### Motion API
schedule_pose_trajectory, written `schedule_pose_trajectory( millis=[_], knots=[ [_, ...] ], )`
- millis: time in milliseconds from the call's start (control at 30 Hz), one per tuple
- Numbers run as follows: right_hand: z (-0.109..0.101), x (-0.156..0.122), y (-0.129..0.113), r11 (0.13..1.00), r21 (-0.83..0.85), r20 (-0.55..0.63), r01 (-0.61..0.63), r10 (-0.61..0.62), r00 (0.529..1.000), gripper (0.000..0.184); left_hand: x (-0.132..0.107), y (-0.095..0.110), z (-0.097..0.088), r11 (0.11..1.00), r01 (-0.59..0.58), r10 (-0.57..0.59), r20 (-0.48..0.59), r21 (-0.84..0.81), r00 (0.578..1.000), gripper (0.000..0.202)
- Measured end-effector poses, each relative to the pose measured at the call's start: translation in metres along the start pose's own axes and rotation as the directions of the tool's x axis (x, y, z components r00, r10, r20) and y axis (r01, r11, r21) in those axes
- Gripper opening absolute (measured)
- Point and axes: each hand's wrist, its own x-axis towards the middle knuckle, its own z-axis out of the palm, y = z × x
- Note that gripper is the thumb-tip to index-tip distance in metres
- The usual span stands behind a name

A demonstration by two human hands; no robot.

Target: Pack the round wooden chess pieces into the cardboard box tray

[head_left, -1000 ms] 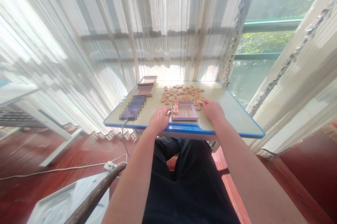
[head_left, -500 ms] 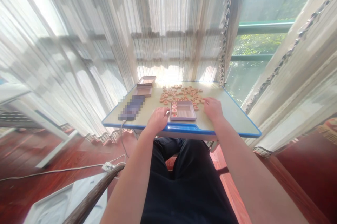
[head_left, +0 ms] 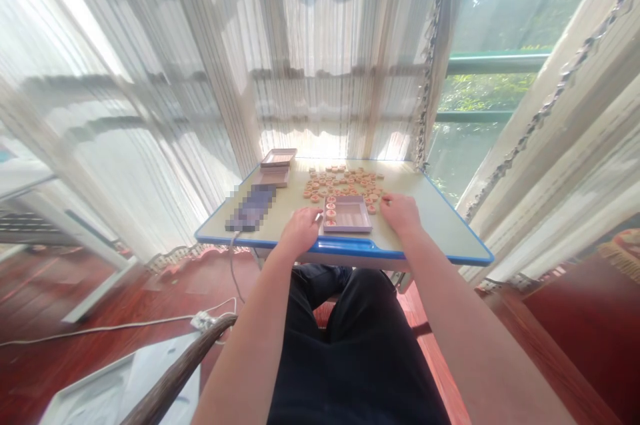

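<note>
Round wooden Chinese chess pieces lie loosely scattered over the table beyond a shallow box. Along the box's left side runs a column of several pieces with red markings. My left hand rests on the table left of the box, its fingers stretched towards the left wall; the fingertips are at that wall or very close. To the right of the box, my right hand has its fingers curled together beside the nearest loose pieces. Whatever its fingertips hold is hidden.
Two more shallow trays stand at the table's back left. A pixelated dark phone-like device lies at left, with a cable hanging off the edge. The table has a blue rim. Curtains hang behind.
My right hand has drawn left and slightly nearer, and its fingers are more curled. My left hand and the box hold their places. The view has tilted slightly.
</note>
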Motion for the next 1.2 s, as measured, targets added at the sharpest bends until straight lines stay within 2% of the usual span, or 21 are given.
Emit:
schedule_pose_trajectory(
  millis=[167,300,367,433,500,567,733,1067,1200],
  knots=[
    [-0.001,0.002,0.001,1.000,0.020,0.025,0.013,-0.014,1.000,0.037,0.000,-0.001,0.002,1.000,0.019,-0.019,-0.011,0.002,1.000,0.048],
    [-0.001,0.002,0.002,0.996,0.000,0.007,-0.091,0.091,0.996,0.040,0.000,-0.001,0.001,1.000,0.014,-0.014,-0.002,0.016,1.000,0.046],
    [-0.002,0.001,0.000,0.995,0.011,-0.025,-0.104,0.104,0.994,0.040,0.000,0.000,0.000,1.000,0.020,-0.020,0.009,0.024,1.000,0.045],
    [-0.003,-0.001,-0.003,0.999,0.029,-0.043,-0.026,0.027,0.999,0.040,0.000,0.000,0.000,0.999,0.025,-0.025,0.011,0.026,1.000,0.045],
    [-0.004,-0.003,-0.006,0.996,0.023,-0.016,0.084,-0.084,0.996,0.038,0.000,0.000,0.000,1.000,0.020,-0.020,0.010,0.025,1.000,0.046],
    [-0.004,-0.005,-0.009,0.992,-0.007,0.024,0.129,-0.129,0.991,0.035,0.000,0.000,0.000,1.000,0.008,-0.008,0.011,0.024,1.000,0.046],
    [-0.006,-0.004,-0.010,0.999,-0.010,-0.005,0.052,-0.052,0.999,0.028,0.001,-0.004,0.001,1.000,0.008,-0.008,0.012,0.020,1.000,0.047],
    [-0.007,-0.001,-0.011,0.999,-0.040,0.076,-0.022,0.025,0.997,0.034,0.001,-0.002,0.001,1.000,0.009,-0.009,0.007,-0.002,1.000,0.044],
    [-0.004,0.004,-0.005,0.990,0.107,0.065,-0.091,0.084,0.994,0.033,-0.001,-0.002,0.000,0.998,0.034,-0.035,-0.005,-0.046,0.999,0.050]
  ],
)
